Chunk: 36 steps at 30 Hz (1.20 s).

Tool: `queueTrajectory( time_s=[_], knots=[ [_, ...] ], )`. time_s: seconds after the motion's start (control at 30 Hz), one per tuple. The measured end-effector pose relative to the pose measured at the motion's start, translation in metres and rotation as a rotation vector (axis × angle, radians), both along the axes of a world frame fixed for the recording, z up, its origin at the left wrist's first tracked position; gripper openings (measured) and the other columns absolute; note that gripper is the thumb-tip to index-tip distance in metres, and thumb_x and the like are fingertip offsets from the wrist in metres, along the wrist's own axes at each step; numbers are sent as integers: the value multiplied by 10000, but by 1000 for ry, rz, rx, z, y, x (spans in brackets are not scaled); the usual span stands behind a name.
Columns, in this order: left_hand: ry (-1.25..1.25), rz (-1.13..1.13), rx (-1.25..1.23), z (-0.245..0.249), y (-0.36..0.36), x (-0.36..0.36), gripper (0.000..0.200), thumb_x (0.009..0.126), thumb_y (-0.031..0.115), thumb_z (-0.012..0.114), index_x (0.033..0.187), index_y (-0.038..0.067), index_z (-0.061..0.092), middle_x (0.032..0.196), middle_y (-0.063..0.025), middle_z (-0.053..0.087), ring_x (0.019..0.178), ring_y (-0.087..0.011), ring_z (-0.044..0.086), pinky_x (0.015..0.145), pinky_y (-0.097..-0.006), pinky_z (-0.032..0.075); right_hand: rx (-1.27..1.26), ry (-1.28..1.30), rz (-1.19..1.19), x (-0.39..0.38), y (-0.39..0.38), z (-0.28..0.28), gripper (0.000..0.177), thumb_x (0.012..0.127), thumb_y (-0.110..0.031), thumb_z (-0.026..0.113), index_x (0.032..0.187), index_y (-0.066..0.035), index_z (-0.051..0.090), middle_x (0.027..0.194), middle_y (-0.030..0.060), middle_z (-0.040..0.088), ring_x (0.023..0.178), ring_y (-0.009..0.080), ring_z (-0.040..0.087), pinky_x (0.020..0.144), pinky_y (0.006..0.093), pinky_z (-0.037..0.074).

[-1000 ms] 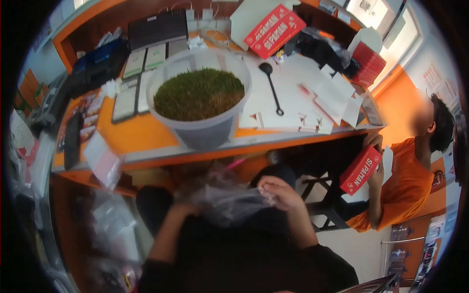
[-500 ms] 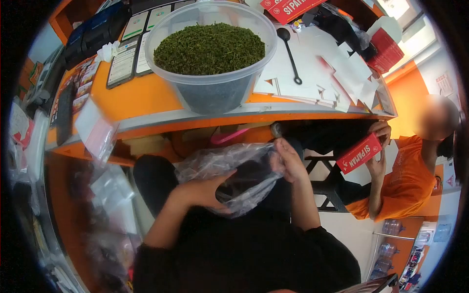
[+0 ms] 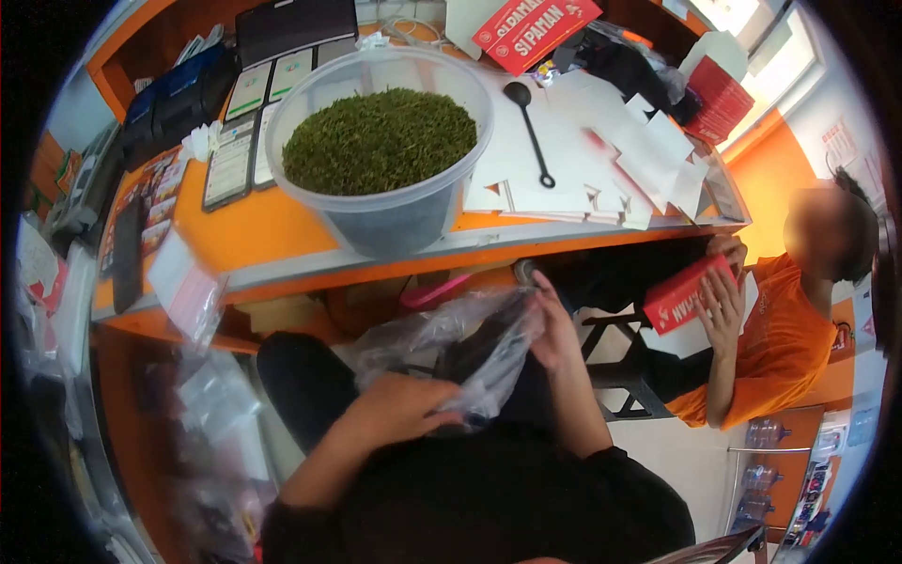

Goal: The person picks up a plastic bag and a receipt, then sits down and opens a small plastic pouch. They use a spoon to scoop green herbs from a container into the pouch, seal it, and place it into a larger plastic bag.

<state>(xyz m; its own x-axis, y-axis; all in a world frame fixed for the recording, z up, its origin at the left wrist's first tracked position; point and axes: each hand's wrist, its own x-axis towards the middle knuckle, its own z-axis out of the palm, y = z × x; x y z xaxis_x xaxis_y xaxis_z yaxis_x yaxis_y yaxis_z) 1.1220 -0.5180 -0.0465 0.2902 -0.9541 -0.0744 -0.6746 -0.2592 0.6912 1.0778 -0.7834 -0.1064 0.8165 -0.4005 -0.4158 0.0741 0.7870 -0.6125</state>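
A crumpled clear plastic bag (image 3: 498, 362) hangs between my two hands over my lap. My left hand (image 3: 404, 409) has its fingers closed on the near left part of the bag. On the bag's right edge, my right hand (image 3: 552, 324) pinches the plastic, palm turned inward. Above them on the orange table (image 3: 254, 226) stands a large clear round tub (image 3: 390, 230), filled with chopped dark green leaves (image 3: 381, 141). To its right a black spoon (image 3: 532, 132) lies on white card sheets (image 3: 564, 179).
At the right sits a co-worker in an orange shirt (image 3: 780, 348), both hands on a red box (image 3: 691, 293). Phones (image 3: 230, 160) lie left of the tub. Red boxes (image 3: 536, 33) are at the back. Loose plastic bags (image 3: 218, 395) sit at lower left, a black stool (image 3: 620, 376) at right.
My left hand has shifted right and slightly down, and the bag's opening looks narrower and more bunched. The view has tilted, so the tub appears lower and further left. The co-worker's hand now covers more of the red box.
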Motion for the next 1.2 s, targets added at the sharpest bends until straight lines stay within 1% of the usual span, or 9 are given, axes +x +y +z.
queueTrajectory(
  time_s=[0.13,0.2,0.37,0.7,0.77,0.87,1.0,1.13,1.2],
  knots=[
    [-518,-133,-458,5,1,0,199,752,189,667,934,126,616,823,-24,616,585,-158,566,471,-287,412,-841,40,372,-33,-32,11,453,859,-241,591,1269,-101,458,1084,89,511,879,206,549,827,319,444],
    [-577,-145,-742,22,-8,-3,241,672,127,702,893,158,611,777,17,579,542,-115,502,434,-263,370,-1800,-85,311,-46,-37,40,518,795,-346,663,1223,-90,523,1217,140,456,1015,274,505,943,391,345],
    [-430,-37,-1119,39,-28,5,239,716,126,694,948,130,638,922,-28,575,664,-155,537,513,-281,409,-1590,-471,944,-69,-37,124,289,716,-274,734,901,-63,663,878,67,640,852,272,587,737,352,438],
    [448,-412,-1442,148,6,-14,678,910,621,259,1247,107,547,1339,-93,407,1178,-355,376,1009,-518,282,-1741,-429,-742,-98,-137,235,211,861,-229,549,914,-26,566,945,91,581,904,215,536,836,361,418],
    [89,-36,-2032,152,-20,-32,808,749,-43,650,1414,266,312,1066,48,661,1047,-291,562,840,-455,454,-1742,-430,-919,-76,-155,249,233,869,-224,532,974,-17,547,1002,100,564,956,225,519,870,365,400],
    [31,-184,-1436,149,41,12,636,936,555,294,1273,58,506,1327,-82,433,1171,-373,393,1022,-515,272,-1756,-457,-1065,-34,-177,263,280,880,-216,507,1063,-3,517,1089,112,539,1035,240,494,922,372,372],
    [-660,651,-1036,115,104,30,632,804,500,564,1260,69,490,1223,-184,480,1155,-324,425,977,-432,333,-1799,-528,-1138,27,-193,273,361,895,-205,473,1182,14,477,1204,129,506,1140,260,460,991,381,335],
    [-402,882,-969,83,155,38,556,822,313,554,1249,-36,480,1316,-176,394,1247,-291,372,1059,-409,231,-2334,-430,-1191,66,-184,270,540,929,-403,415,1255,26,458,1272,162,493,1201,270,446,1031,369,315],
    [-471,887,-885,70,178,39,542,818,338,560,1215,-29,516,1292,-165,412,1233,-289,379,1051,-406,239,-2071,-423,-803,71,-158,255,347,942,-183,451,1239,-9,497,1243,129,524,1193,237,459,1012,350,343]
  ],
)
